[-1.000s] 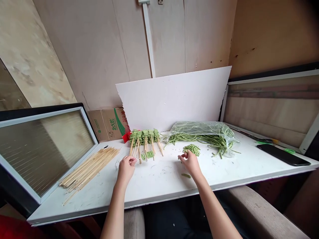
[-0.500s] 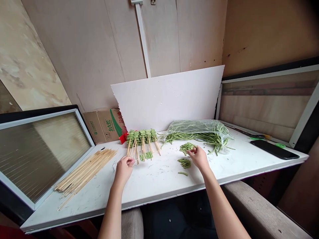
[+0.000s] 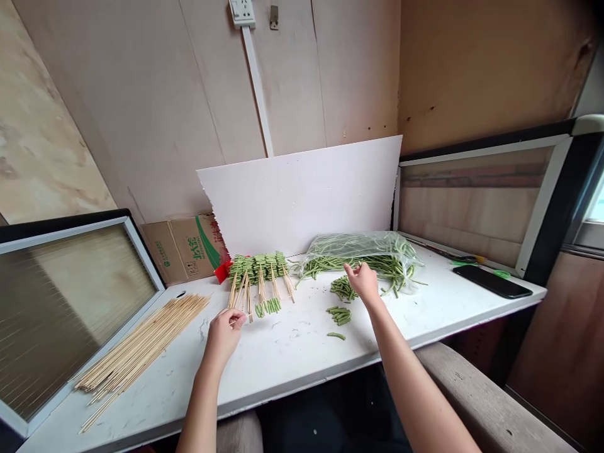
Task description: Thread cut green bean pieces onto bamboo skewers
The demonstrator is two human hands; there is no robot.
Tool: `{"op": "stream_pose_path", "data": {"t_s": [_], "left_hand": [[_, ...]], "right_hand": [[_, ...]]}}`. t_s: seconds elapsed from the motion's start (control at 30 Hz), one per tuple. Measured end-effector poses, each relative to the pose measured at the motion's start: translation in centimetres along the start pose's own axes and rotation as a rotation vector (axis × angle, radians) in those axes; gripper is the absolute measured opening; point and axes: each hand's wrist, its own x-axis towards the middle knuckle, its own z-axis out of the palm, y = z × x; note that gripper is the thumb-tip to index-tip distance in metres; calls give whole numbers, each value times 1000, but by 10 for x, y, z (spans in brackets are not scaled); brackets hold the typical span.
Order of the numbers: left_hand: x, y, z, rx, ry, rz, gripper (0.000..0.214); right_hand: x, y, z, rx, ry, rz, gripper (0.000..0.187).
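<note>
My left hand [image 3: 223, 332] rests on the white table [image 3: 292, 352], its fingers pinched on the end of a bamboo skewer [image 3: 245, 302] that carries cut bean pieces. My right hand [image 3: 363, 280] hovers over a small pile of cut green bean pieces [image 3: 340, 288], just in front of the clear bag of long beans [image 3: 363, 255]; its fingers are loosely curled and I cannot tell if they hold anything. A second little heap of bean pieces [image 3: 340, 314] and one loose piece [image 3: 336, 336] lie nearer me. Finished bean skewers [image 3: 258, 267] are stacked behind.
A pile of bare bamboo skewers [image 3: 141, 346] lies at the left. A framed glass panel [image 3: 61, 302] leans at the left edge, a cardboard box [image 3: 182, 248] and white board [image 3: 302, 192] stand behind. A black phone [image 3: 491, 281] lies far right.
My right hand left a small heap of bean pieces on the table and moved back toward the bean bag. The view shifted right and down. My left hand stayed by the skewer.
</note>
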Motion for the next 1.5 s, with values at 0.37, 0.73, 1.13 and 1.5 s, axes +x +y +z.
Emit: {"op": "stream_pose_path", "data": {"t_s": [0.37, 0.73, 1.13, 1.5], "left_hand": [[1, 7, 6, 17, -25, 65, 25], [-1, 31, 4, -76, -110, 26, 27], [-3, 41, 4, -66, -108, 67, 24], [-5, 48, 5, -94, -66, 95, 22]], "right_hand": [[-113, -16, 37, 678, -291, 87, 30], [-137, -23, 38, 867, -400, 136, 52], [-139, -29, 26, 1000, -573, 338, 45], [-136, -26, 34, 1151, -555, 318, 41]]}}
